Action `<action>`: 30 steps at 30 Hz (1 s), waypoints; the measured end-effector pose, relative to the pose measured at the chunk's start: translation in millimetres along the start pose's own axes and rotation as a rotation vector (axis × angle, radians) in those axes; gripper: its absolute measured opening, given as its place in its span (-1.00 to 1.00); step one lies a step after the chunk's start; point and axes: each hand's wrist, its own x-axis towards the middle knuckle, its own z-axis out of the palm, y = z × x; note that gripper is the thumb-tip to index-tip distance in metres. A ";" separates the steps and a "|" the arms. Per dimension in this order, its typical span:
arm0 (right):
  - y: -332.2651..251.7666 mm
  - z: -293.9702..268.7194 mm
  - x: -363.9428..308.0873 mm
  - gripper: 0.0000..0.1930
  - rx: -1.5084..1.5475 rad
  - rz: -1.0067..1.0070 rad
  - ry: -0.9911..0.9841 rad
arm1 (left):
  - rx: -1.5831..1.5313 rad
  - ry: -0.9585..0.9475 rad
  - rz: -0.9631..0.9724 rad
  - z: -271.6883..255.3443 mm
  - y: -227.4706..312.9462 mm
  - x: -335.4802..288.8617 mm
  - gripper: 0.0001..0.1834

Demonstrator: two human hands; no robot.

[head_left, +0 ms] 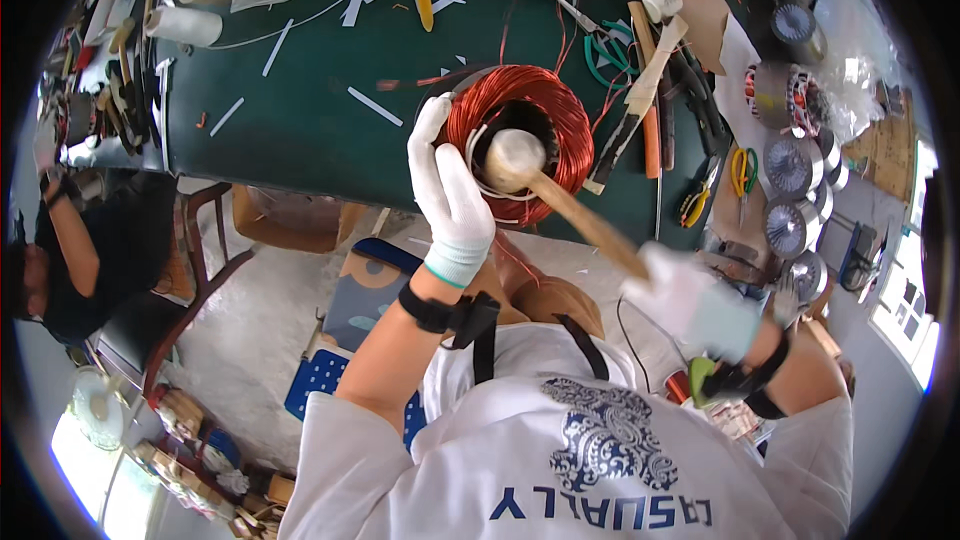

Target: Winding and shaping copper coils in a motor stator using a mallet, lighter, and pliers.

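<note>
A motor stator wound with red-copper wire [572, 125] sits at the near edge of the green table, its round opening facing up. Around its left side curls my left hand [452, 195] in a white glove, fingertips against the winding. My right hand [688, 298], also gloved and smeared by motion, grips the wooden handle of a mallet. The pale, rounded head of the mallet [514, 160] is over the stator's opening and hides part of the inside; whether it touches cannot be told. White cord lies along the opening's inner left edge.
White paper strips [375, 106] are scattered over the green table [320, 150]. Right of the stator lie green-handled scissors [607, 55], wooden sticks and yellow-black pliers [694, 206]. Several metal stator cores [793, 162] stand farther right. Another person [95, 240] sits at the left.
</note>
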 end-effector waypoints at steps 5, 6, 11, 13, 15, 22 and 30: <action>27.9 -77.5 -34.3 -0.75 1.157 0.364 0.499 | 0.871 -0.749 0.252 -18.3 96.0 37.0 -0.52; 28.6 -79.1 -38.3 -0.74 1.280 0.312 0.629 | 0.807 -0.669 0.591 -14.4 90.5 28.3 -0.47; 23.5 -39.0 -44.7 -0.78 1.457 0.439 0.580 | 1.168 -1.005 0.390 -10.3 92.0 35.2 -0.45; 7.8 -24.4 -38.8 -0.82 1.455 0.500 0.502 | 1.240 -1.076 0.261 -4.2 100.4 42.2 -0.55; 0.2 -11.2 -38.2 -0.84 1.462 0.504 0.413 | 1.261 -1.081 0.243 -2.3 101.2 45.8 -0.55; -18.0 18.0 -38.7 -0.82 1.419 0.597 0.220 | 0.928 -0.804 0.402 -26.2 76.4 15.6 -0.50; 42.7 -56.7 -47.5 -0.79 -0.010 0.000 0.521 | 0.742 -0.512 0.627 -47.1 73.8 -2.2 -0.62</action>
